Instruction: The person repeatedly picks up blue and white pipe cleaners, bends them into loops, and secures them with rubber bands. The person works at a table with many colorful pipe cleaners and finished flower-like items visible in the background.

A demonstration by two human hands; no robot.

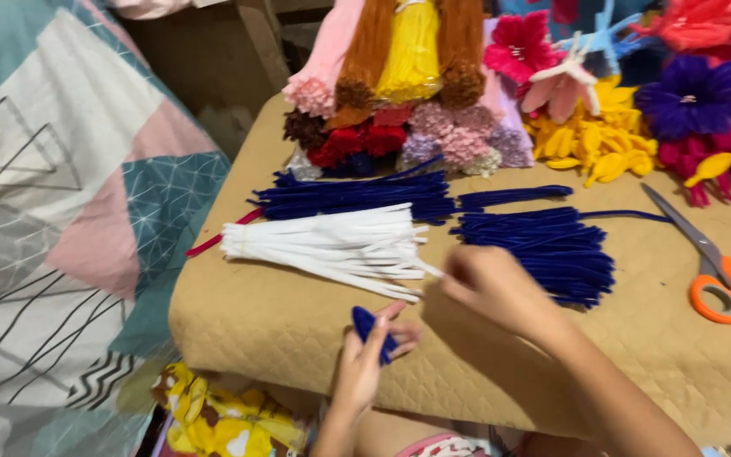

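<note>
My left hand [368, 355] is closed around a small folded piece of dark blue pipe cleaner [371, 328] at the near edge of the tan quilted table cover [281, 313]. My right hand [491, 283] pinches the tip of one white pipe cleaner [429, 269] at the end of a bundle of white pipe cleaners [323, 245]. Just right of that hand lies a pile of short dark blue pipe cleaners [543, 241]. A longer dark blue bundle [357, 196] lies behind the white one.
Orange-handled scissors [712, 267] lie at the right. Bundles of coloured pipe cleaners [408, 76] and finished pipe-cleaner flowers [636, 101] fill the back. A patterned bedspread [52, 211] lies to the left, and a yellow floral cloth [213, 415] lies below the table edge.
</note>
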